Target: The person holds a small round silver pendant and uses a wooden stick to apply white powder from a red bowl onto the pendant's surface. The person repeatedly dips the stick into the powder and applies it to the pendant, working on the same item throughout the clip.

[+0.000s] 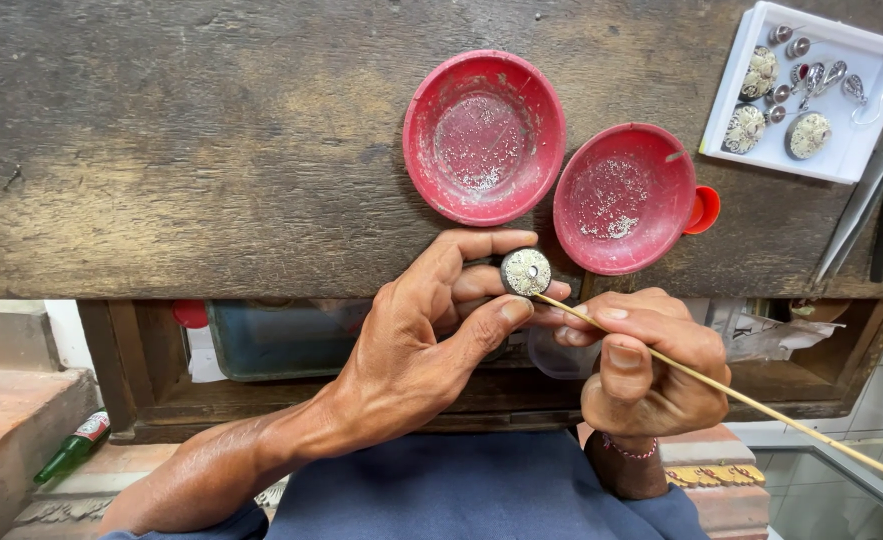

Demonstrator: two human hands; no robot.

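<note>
Workbench: a worn, dark wooden bench point(211, 150) fills the far half of the view; an open shelf runs under its near edge, with tiled floor and a brick step below.
Red dishes: two shallow red dishes point(484, 135) point(624, 197) sit side by side at centre, dusted with pale grains.
White tray: a white tray point(866, 110) at far right holds round filigree pieces and small silver drops.
Left hand: the left hand point(431, 335) pinches a small round ornament point(526, 272) between thumb and fingertips, just near of the bench edge.
Right hand: the right hand point(646, 365) grips a thin wooden stick point(751, 402) like a pen, its tip touching the ornament's rim.
Handling: the ornament looks light, stiff and finely worked, probably delicate on its face; best held by the rim.
Green bottle: a green bottle point(76, 445) lies at near left.
</note>
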